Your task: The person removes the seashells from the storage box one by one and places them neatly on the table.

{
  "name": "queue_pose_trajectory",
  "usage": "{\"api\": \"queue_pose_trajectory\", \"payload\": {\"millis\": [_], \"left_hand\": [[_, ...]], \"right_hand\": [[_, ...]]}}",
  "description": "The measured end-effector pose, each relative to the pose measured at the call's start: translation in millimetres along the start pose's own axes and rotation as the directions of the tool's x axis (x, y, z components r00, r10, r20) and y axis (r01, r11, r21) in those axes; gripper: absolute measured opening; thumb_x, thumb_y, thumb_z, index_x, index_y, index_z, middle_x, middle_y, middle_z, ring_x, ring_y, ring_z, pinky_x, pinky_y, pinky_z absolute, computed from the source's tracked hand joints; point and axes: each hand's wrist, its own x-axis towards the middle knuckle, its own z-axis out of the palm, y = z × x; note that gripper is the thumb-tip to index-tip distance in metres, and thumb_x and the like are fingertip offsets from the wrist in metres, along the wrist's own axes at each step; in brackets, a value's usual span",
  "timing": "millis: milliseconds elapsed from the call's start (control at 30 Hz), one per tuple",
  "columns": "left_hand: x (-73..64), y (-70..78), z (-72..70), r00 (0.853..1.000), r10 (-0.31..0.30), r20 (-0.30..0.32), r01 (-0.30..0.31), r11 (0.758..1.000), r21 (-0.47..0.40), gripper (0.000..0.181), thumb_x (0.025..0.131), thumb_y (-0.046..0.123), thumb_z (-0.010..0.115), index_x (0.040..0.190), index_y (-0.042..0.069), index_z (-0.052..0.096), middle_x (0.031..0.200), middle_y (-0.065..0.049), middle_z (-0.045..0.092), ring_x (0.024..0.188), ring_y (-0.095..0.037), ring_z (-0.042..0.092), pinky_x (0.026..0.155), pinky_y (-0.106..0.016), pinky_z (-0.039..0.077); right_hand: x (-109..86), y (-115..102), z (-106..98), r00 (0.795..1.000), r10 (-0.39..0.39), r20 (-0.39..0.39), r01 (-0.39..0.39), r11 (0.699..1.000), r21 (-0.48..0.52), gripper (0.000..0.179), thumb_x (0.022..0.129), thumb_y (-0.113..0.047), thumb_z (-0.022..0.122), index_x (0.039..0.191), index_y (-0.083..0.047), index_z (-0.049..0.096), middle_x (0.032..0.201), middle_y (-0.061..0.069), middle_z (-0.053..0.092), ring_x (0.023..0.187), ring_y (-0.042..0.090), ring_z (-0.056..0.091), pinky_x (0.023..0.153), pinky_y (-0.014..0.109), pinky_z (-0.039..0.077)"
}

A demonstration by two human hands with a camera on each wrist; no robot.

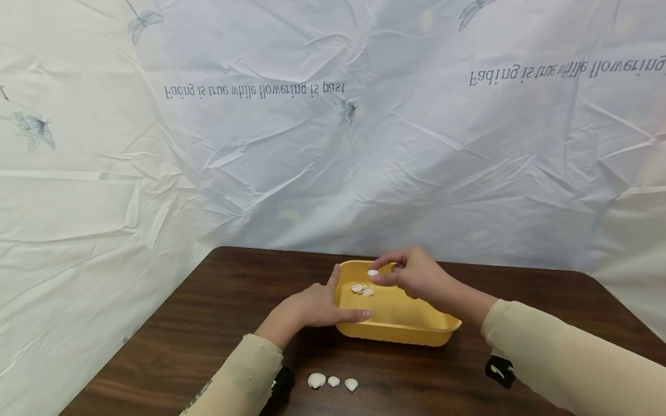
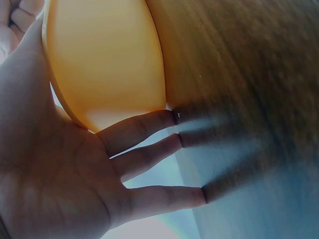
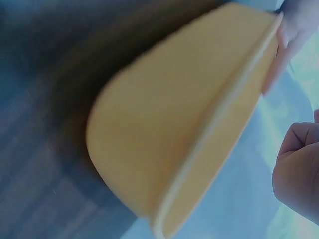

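A yellow plastic tub point(image 1: 398, 334) stands on the dark wooden table, with a few white seashells point(image 1: 368, 292) lying in its left part. My left hand point(image 1: 318, 305) rests against the tub's left end, thumb over the near rim and forefinger along the far side. In the left wrist view its other fingers point(image 2: 149, 160) are straight and spread, tips at the table. Above the tub, my right hand point(image 1: 413, 273) pinches a small white seashell point(image 1: 373, 273) between thumb and forefinger. The right wrist view shows that hand's curled fingers beside the tub, but not the shell.
Three white seashells point(image 1: 333, 381) lie in a row on the table point(image 1: 229, 323) in front of the tub, near my left sleeve. A pale printed cloth point(image 1: 333, 150) hangs behind the table's far edge.
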Motion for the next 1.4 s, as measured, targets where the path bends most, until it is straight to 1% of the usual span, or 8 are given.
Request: {"api": "queue_pose_trajectory", "payload": {"millis": [200,400,500,633,767,933,1267,1400], "left_hand": [[-0.5,-1.2,-0.5,1.0,0.004,-0.002,-0.004,1.0,0.003,0.137,0.079,0.091,0.064,0.173,0.024,-0.009,0.158,-0.03,0.051,0.141,-0.037,0.059,0.107,-0.053,0.053],[0.3,-1.2,-1.5,0.999,0.027,-0.029,-0.026,0.999,0.035,0.133,0.083,0.085,0.066,0.173,0.017,-0.004,0.148,-0.03,0.06,0.126,-0.031,0.067,0.101,-0.047,0.055],[0.3,-0.7,-1.4,0.999,0.026,-0.032,-0.026,1.0,0.017,0.136,0.081,0.088,0.066,0.173,0.019,-0.006,0.147,-0.03,0.06,0.128,-0.031,0.066,0.101,-0.047,0.055],[-0.9,-0.4,-1.2,1.0,0.005,-0.025,-0.005,1.0,0.005,0.138,0.079,0.09,0.066,0.173,0.023,-0.007,0.155,-0.03,0.054,0.138,-0.035,0.061,0.106,-0.051,0.053],[-2.0,-0.1,-1.5,1.0,-0.01,-0.011,0.01,1.0,0.011,0.136,0.079,0.091,0.065,0.173,0.025,-0.009,0.16,-0.029,0.048,0.144,-0.038,0.056,0.11,-0.053,0.051],[-1.7,1.2,-2.0,1.0,-0.007,-0.007,0.007,1.0,0.011,0.136,0.08,0.091,0.065,0.173,0.025,-0.009,0.161,-0.029,0.047,0.144,-0.038,0.056,0.11,-0.053,0.051],[-3.6,3.0,-1.9,0.999,-0.029,-0.015,0.029,1.0,0.003,0.136,0.079,0.091,0.066,0.173,0.026,-0.009,0.162,-0.029,0.046,0.146,-0.039,0.054,0.111,-0.055,0.05],[-2.8,3.3,-1.5,1.0,-0.017,-0.007,0.017,1.0,-0.005,0.136,0.079,0.09,0.066,0.173,0.025,-0.01,0.16,-0.029,0.048,0.143,-0.038,0.057,0.11,-0.054,0.051]], "right_hand": [[-22.5,5.3,22.5,0.999,0.038,0.024,-0.04,0.995,0.093,0.033,0.093,-0.03,0.085,0.119,-0.011,0.08,0.057,-0.007,0.034,0.047,0.011,0.024,0.047,0.026,0.028],[-45.2,17.2,54.8,0.995,-0.029,0.097,0.016,0.991,0.134,0.022,0.089,-0.021,0.088,0.106,-0.009,0.082,0.055,-0.008,0.036,0.047,0.008,0.028,0.047,0.022,0.027],[-54.9,27.4,69.8,0.988,-0.049,0.147,0.029,0.99,0.139,0.019,0.088,-0.016,0.088,0.104,-0.007,0.083,0.057,-0.008,0.04,0.051,0.008,0.031,0.049,0.022,0.028],[-64.9,44.1,83.2,0.98,0.012,0.2,-0.037,0.992,0.122,0.016,0.087,-0.015,0.088,0.101,-0.01,0.083,0.058,-0.009,0.041,0.054,0.008,0.033,0.052,0.021,0.032],[-70.0,60.6,87.6,0.977,0.05,0.206,-0.066,0.995,0.072,0.014,0.086,-0.015,0.089,0.099,-0.013,0.083,0.055,-0.009,0.042,0.051,0.009,0.033,0.051,0.021,0.032],[-71.3,72.5,88.0,0.981,0.036,0.188,-0.043,0.999,0.032,0.014,0.084,-0.013,0.09,0.096,-0.014,0.083,0.056,-0.008,0.046,0.052,0.009,0.035,0.05,0.019,0.03],[-71.9,75.2,92.7,0.983,0.008,0.183,-0.014,0.999,0.031,0.018,0.081,-0.013,0.092,0.097,-0.016,0.084,0.058,-0.007,0.047,0.053,0.008,0.036,0.051,0.02,0.031],[-72.5,74.6,91.8,0.984,0.019,0.179,-0.026,0.999,0.033,0.02,0.081,-0.015,0.092,0.098,-0.016,0.083,0.059,-0.007,0.047,0.053,0.009,0.036,0.05,0.02,0.031]]}}
